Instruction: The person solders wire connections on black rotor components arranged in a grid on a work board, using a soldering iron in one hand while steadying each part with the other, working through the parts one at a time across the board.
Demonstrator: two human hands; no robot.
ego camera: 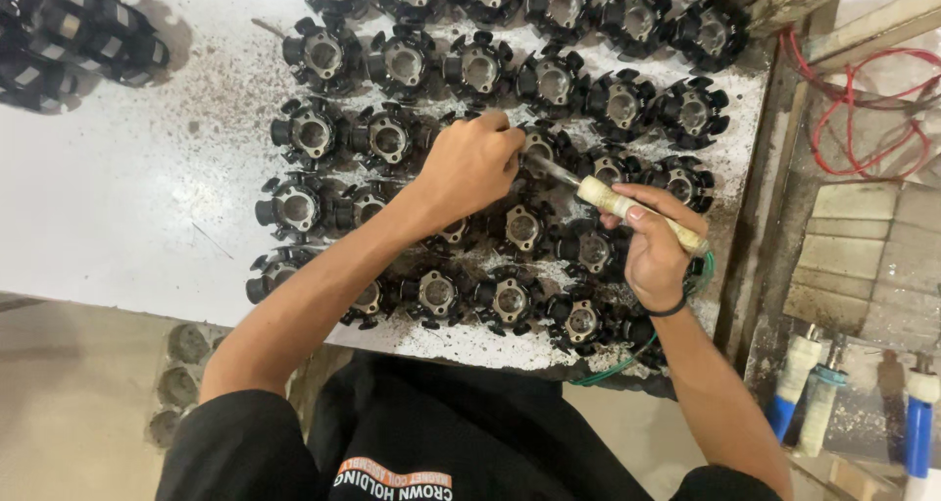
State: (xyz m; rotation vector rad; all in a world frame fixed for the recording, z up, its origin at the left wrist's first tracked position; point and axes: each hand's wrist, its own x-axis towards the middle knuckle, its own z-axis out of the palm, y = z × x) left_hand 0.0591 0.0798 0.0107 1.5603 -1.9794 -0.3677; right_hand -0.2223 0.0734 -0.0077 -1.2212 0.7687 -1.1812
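right hand (655, 256) grips the tool (613, 202), tip pointing up-left; left hand (470, 163) pinches a stator core (539, 148).

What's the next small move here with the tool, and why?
Probably ease the tool tip further into the black round part under the left hand. The right hand grips the pale handle, its metal tip points at that part's centre, and the left hand's fingers already steady it.
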